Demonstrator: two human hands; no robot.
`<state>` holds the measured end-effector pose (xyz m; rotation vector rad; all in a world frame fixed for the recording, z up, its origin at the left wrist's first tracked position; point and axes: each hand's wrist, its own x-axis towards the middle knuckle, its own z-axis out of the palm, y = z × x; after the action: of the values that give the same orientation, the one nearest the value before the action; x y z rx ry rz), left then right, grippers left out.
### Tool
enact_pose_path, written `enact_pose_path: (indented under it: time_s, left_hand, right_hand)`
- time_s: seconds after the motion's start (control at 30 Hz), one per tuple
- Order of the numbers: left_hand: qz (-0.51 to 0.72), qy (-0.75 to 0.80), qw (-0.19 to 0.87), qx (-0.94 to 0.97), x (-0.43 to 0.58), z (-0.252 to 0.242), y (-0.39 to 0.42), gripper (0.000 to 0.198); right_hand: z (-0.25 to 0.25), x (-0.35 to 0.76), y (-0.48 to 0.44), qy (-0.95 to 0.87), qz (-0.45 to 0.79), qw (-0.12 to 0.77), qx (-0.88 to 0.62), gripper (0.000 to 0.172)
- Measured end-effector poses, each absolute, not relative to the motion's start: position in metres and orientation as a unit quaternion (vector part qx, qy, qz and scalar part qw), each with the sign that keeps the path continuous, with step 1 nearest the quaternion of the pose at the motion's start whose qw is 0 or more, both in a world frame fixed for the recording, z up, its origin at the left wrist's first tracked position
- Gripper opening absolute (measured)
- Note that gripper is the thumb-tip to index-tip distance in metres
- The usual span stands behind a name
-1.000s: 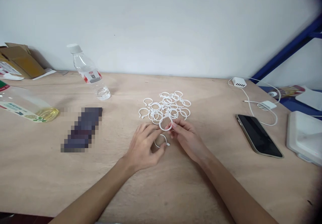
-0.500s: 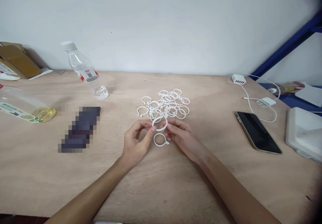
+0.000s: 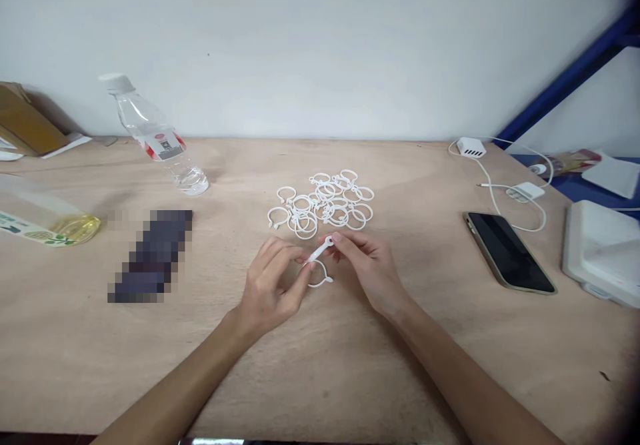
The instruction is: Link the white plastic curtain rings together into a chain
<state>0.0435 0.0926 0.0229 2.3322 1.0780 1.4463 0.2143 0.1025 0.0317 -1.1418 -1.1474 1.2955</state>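
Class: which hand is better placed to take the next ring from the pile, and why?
Probably the right hand: its fingers sit nearest the pile of rings; the left hand lies farther back. Both pinch one ring.

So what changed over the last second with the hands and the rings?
The left hand came up off the loose ring and joined the right hand in pinching the white ring, which has turned from face-on to nearly edge-on. The loose ring, the pile of rings, the bottle and the phone lie as before.
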Motion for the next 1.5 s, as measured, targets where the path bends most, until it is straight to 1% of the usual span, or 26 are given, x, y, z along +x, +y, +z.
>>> enact_pose_path:
  time_s: [0.1, 0.13, 0.3, 0.43, 0.53, 0.67, 0.9, 1.03, 1.17, 1.5]
  left_hand:
    - [0.485, 0.383, 0.148, 0.773, 0.0432, 0.0233, 0.0921, 0.004]
    - [0.48, 0.398, 0.165, 0.764, 0.0431, 0.0231, 0.092, 0.005]
    - [0.408, 0.498, 0.204, 0.738, 0.0431, 0.0216, 0.0925, 0.027]
    - [0.345, 0.503, 0.276, 0.743, 0.0444, 0.0235, 0.0931, 0.031]
    - [0.342, 0.512, 0.329, 0.716, 0.0456, 0.025, 0.0947, 0.033]
    - [0.367, 0.527, 0.366, 0.674, 0.046, 0.0255, 0.0965, 0.033]
    - [0.377, 0.518, 0.382, 0.666, 0.0442, 0.0274, 0.0963, 0.032]
    - [0.379, 0.501, 0.423, 0.653, 0.0443, 0.0292, 0.0977, 0.035]
    - [0.372, 0.484, 0.452, 0.65, 0.0444, 0.0301, 0.0995, 0.034]
    - [0.361, 0.478, 0.446, 0.665, 0.0431, 0.0282, 0.0997, 0.036]
  right_hand:
    - [0.0291, 0.213, 0.1014, -0.472, 0.549, 0.509, -0.466, 0.023]
    - [0.0285, 0.212, 0.1011, -0.468, 0.557, 0.51, -0.459, 0.023]
    - [0.028, 0.2063, 0.0999, -0.43, 0.598, 0.52, -0.433, 0.023]
    - [0.0261, 0.2053, 0.1005, -0.415, 0.614, 0.518, -0.427, 0.022]
    - [0.024, 0.2064, 0.101, -0.418, 0.617, 0.511, -0.428, 0.022]
    - [0.0234, 0.207, 0.1001, -0.437, 0.604, 0.492, -0.45, 0.025]
    - [0.0246, 0.2062, 0.0987, -0.436, 0.601, 0.487, -0.46, 0.028]
    - [0.0275, 0.207, 0.0986, -0.456, 0.576, 0.489, -0.47, 0.025]
    - [0.0298, 0.2075, 0.0982, -0.476, 0.547, 0.5, -0.473, 0.022]
    - [0.0249, 0.206, 0.0974, -0.463, 0.541, 0.508, -0.485, 0.021]
